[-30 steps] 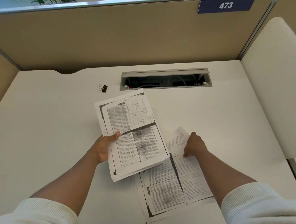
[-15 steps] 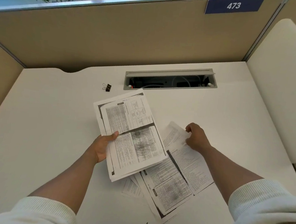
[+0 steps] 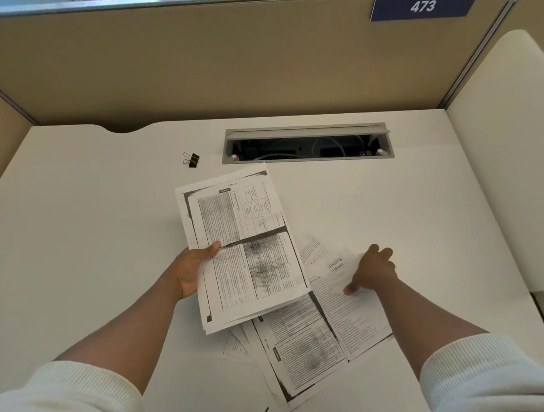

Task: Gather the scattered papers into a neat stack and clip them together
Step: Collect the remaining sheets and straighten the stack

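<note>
While the left half of the desk [image 3: 70,224] lies bare, a binder clip [image 3: 191,159] sits far-centre beside the cable tray [image 3: 307,142]. A paper stack [image 3: 240,252] is gripped by the left hand [image 3: 192,269], thumb on top. Loose sheets [image 3: 319,334] are touched by the right hand [image 3: 372,270], fingers spread. Partition walls [image 3: 209,66] bound the far edge and right.
</note>
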A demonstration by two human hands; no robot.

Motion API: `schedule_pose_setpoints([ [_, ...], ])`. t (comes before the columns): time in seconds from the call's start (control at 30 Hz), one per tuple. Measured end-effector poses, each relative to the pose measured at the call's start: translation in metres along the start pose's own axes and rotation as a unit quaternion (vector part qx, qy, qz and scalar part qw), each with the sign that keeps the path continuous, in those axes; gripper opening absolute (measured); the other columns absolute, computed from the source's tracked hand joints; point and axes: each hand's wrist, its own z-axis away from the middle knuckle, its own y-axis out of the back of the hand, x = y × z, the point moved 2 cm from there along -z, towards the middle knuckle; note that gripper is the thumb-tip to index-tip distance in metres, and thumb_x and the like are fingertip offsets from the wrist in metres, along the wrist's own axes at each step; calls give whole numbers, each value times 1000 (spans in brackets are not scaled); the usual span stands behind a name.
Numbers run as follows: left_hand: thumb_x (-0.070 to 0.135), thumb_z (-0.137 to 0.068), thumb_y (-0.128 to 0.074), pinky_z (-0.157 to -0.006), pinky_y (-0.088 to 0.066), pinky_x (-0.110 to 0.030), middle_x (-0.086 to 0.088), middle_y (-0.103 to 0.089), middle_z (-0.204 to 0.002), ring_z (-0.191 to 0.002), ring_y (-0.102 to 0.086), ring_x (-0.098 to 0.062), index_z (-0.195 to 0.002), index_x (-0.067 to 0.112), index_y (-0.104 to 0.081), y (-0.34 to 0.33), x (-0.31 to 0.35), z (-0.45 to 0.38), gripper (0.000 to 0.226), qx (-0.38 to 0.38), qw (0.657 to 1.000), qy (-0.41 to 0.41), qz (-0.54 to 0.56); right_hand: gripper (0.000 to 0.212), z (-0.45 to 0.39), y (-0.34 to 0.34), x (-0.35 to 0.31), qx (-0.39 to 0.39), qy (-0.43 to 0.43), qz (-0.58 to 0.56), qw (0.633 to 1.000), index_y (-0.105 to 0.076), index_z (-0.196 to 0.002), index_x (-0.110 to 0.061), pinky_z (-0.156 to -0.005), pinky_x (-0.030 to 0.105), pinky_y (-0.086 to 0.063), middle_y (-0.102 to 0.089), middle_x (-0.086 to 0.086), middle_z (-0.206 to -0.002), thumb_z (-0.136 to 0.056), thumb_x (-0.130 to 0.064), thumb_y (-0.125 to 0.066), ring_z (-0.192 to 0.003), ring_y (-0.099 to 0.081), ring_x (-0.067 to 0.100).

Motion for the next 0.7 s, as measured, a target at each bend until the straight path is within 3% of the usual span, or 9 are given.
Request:
schedule_pose_setpoints([
  [0.17,11,-95,-62,-95,-54,-50,-15,-69,-127,-118,-65,-33,-126,9,-66,3,-1,3,31,-3,1000,0,-1,74,-2,4,-5,-19,24,-9,999,-45,-122,-5,-88,39,-51,-57,11,-122,-65,-22,-89,-112,-59,30],
  [0.3,12,-93,-62,-90,-57,-48,-14,-69,-127,-118,-65,-32,-128,9,-65,5,2,4,35,-2,1000,-3,0,41,-5,13,-12,-32,69,46,996,-58,-107,-14,-90,38,-50,-61,5,-117,-73,-22,-80,-110,-58,26],
  [0.5,12,-93,-63,-101,-49,-56,-15,-67,-129,-121,-63,-34,-131,8,-63,13,4,4,38,0,1000,-1,-3,42,-9,22,-24,-38,132,47,989,-62,-116,-9,-91,33,-48,-61,5,-121,-83,-33,-71,-115,-56,24],
  [0.7,12,-91,-65,-106,-44,-60,-15,-67,-130,-122,-62,-35,-133,9,-62,21,4,3,43,-5,1000,-1,-6,55,-10,22,-25,-30,127,-65,989,-62,-114,-6,-84,29,-44,-62,6,-118,-85,-53,-64,-112,-57,24],
])
